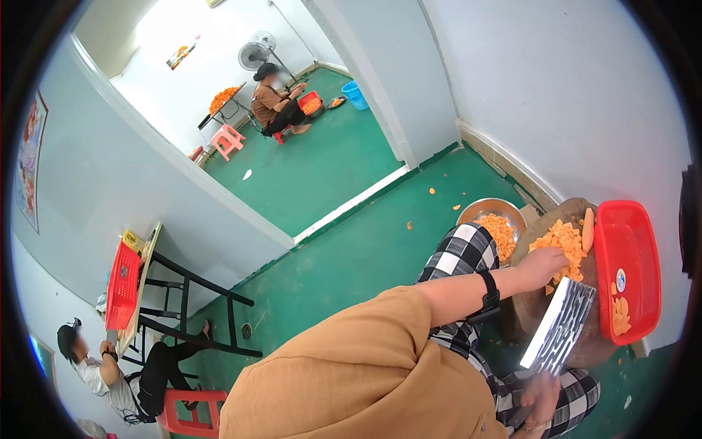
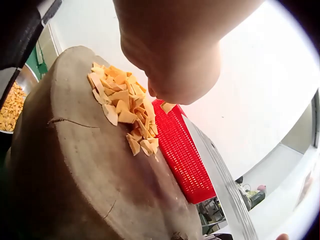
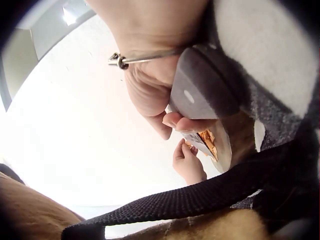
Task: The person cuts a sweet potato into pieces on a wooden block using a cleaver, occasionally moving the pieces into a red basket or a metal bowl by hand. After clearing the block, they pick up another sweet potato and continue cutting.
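cutting up orange pieces (image 1: 559, 235) looks like the step in hand: they lie heaped at the left hand's (image 1: 541, 268) fingertips, on the block (image 2: 95, 150). the right hand (image 1: 542, 397) grips the cleaver (image 1: 559, 322); the next cut likely calls for left fingers clear of it. whether those pinch a piece, i can't tell; the handle is hidden.
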The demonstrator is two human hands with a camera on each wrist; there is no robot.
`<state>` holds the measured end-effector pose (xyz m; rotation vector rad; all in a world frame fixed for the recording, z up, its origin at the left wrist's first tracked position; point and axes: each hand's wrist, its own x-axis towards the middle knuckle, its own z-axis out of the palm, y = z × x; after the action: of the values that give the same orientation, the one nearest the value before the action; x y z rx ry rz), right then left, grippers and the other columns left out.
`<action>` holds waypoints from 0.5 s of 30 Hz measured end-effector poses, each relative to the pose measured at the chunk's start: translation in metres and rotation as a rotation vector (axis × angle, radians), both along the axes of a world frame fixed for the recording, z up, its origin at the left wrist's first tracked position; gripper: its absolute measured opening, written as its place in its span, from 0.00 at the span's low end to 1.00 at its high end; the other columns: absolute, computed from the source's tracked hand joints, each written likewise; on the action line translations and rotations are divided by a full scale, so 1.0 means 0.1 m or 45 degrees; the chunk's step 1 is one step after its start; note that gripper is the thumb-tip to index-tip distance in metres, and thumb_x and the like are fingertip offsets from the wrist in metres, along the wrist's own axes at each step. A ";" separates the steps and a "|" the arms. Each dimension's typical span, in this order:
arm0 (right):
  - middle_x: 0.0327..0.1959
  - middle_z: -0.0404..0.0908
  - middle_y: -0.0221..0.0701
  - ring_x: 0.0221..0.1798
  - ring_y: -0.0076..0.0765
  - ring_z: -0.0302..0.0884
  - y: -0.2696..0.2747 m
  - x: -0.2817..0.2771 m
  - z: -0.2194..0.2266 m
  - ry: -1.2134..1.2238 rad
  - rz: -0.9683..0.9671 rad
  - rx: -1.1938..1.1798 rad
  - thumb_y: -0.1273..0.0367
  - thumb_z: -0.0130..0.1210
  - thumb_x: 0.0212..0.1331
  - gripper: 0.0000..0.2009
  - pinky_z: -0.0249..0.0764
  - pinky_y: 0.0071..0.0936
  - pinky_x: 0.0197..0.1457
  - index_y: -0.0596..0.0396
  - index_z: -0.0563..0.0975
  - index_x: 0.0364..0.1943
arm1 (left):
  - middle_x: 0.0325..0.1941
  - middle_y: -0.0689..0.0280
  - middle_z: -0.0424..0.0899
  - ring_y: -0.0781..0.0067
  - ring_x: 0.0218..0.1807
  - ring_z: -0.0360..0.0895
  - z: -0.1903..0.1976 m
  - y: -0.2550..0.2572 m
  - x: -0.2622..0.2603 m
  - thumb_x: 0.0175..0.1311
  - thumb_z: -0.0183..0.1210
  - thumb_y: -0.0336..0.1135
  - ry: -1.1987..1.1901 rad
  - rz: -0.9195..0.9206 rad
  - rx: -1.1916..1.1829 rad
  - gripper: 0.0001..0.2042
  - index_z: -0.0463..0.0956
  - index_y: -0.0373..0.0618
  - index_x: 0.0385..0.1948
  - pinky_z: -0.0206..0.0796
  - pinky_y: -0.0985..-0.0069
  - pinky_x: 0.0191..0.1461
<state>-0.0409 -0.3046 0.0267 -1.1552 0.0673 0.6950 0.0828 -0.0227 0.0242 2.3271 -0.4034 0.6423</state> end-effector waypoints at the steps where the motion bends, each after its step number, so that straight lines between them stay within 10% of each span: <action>1: 0.11 0.60 0.25 0.07 0.22 0.53 0.00 0.00 -0.01 0.000 -0.003 0.000 0.66 0.45 0.69 0.08 0.53 0.21 0.07 0.56 0.67 0.41 | 0.34 0.58 0.78 0.53 0.41 0.76 -0.01 -0.01 0.03 0.54 0.52 0.26 0.000 -0.003 0.000 0.09 0.78 0.41 0.36 0.70 0.64 0.44; 15: 0.14 0.61 0.22 0.11 0.20 0.58 0.06 0.04 0.14 0.348 -0.065 0.116 0.66 0.50 0.67 0.06 0.60 0.23 0.13 0.51 0.68 0.39 | 0.39 0.54 0.80 0.51 0.40 0.78 -0.12 -0.03 0.15 0.56 0.54 0.23 -0.010 0.086 -0.054 0.12 0.77 0.39 0.42 0.72 0.63 0.43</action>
<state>-0.0370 -0.2982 0.0411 -0.9625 0.2918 0.7987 0.0977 -0.0253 0.0119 2.3066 -0.3133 0.6857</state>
